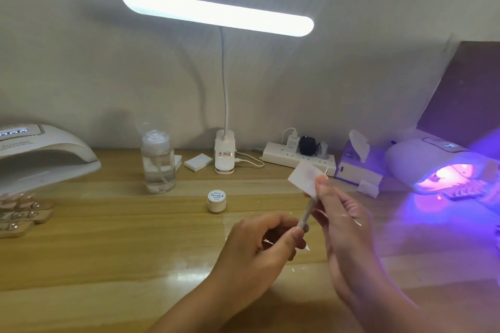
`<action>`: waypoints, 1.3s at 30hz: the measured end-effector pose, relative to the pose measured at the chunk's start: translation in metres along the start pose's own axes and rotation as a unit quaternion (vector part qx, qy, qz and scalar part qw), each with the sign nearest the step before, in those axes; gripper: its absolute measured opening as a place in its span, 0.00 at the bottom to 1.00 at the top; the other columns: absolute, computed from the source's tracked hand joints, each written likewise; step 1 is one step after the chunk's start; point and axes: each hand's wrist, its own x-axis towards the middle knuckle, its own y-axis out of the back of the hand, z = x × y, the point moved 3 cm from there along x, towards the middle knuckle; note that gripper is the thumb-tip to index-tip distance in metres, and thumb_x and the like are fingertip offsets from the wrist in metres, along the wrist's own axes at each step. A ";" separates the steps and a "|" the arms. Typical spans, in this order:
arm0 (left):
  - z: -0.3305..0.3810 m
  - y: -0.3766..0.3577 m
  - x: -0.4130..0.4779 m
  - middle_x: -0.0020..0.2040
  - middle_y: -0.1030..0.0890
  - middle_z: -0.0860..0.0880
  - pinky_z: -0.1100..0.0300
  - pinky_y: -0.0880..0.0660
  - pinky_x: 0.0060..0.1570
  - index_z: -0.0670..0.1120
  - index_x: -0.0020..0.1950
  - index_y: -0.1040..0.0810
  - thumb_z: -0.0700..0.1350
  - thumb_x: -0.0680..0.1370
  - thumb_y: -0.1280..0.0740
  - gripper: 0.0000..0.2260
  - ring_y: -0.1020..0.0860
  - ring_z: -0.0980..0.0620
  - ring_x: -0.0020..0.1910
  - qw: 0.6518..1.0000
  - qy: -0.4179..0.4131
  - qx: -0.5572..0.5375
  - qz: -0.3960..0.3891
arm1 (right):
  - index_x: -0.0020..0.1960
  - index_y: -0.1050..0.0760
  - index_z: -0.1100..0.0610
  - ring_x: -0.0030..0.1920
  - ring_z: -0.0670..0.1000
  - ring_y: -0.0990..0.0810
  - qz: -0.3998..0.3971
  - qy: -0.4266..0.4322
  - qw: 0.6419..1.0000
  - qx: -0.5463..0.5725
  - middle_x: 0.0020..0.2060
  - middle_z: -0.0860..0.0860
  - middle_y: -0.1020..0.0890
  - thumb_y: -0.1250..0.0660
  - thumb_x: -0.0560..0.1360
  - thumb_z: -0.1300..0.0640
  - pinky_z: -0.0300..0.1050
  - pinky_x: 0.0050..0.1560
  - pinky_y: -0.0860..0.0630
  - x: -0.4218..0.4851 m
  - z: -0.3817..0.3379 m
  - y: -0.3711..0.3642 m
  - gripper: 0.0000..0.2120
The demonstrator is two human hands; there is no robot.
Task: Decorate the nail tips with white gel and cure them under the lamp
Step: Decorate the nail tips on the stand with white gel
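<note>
My left hand (259,249) grips the lower shaft of a thin nail brush (307,211) that points up and right. My right hand (338,213) pinches a white wipe pad (303,177) around the brush's upper end; the bristles are hidden in the pad. A small white gel jar (217,200) with its lid on stands on the wooden table (121,251) left of my hands. At the right a curing lamp (422,167) glows purple, with a holder of nail tips (465,190) lying in its opening.
A second white nail lamp (40,159) sits unlit at the left with a wooden stand of nail tips (21,213) in front. A pump bottle of clear liquid (158,162), white pads (198,162), a desk lamp (224,151), a power strip (297,159) and a tissue box (357,165) line the wall.
</note>
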 end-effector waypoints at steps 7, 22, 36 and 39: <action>-0.002 -0.001 -0.001 0.41 0.16 0.47 0.58 0.20 0.46 0.42 0.53 0.16 0.41 0.80 0.34 0.08 0.19 0.48 0.40 0.994 0.038 -0.083 -0.063 | 0.34 0.19 0.51 0.39 0.47 0.27 0.012 0.026 1.000 -0.008 0.32 0.48 0.25 0.31 0.71 0.41 0.46 0.49 0.28 0.004 -0.007 0.007 0.15; -0.007 0.005 0.001 0.35 0.20 0.54 0.63 0.24 0.40 0.45 0.44 0.18 0.44 0.84 0.41 0.14 0.23 0.57 0.37 0.991 0.091 -0.048 -0.082 | 0.39 0.17 0.50 0.42 0.43 0.24 -0.042 0.024 0.999 -0.019 0.35 0.45 0.20 0.33 0.74 0.40 0.46 0.57 0.27 -0.001 0.006 -0.004 0.16; -0.010 0.018 0.004 0.38 0.16 0.53 0.60 0.22 0.39 0.50 0.41 0.17 0.41 0.82 0.39 0.15 0.19 0.57 0.38 0.997 0.067 0.025 -0.034 | 0.36 0.24 0.62 0.32 0.50 0.27 -0.122 -0.030 0.992 -0.024 0.29 0.53 0.26 0.33 0.77 0.47 0.46 0.38 0.29 -0.029 0.020 -0.025 0.19; -0.008 0.020 0.006 0.43 0.15 0.53 0.55 0.20 0.44 0.50 0.48 0.16 0.44 0.82 0.37 0.10 0.18 0.54 0.43 0.998 0.051 0.026 -0.007 | 0.45 0.15 0.55 0.44 0.48 0.16 -0.122 -0.024 0.991 -0.044 0.39 0.52 0.14 0.33 0.77 0.47 0.44 0.50 0.23 -0.024 0.016 -0.020 0.13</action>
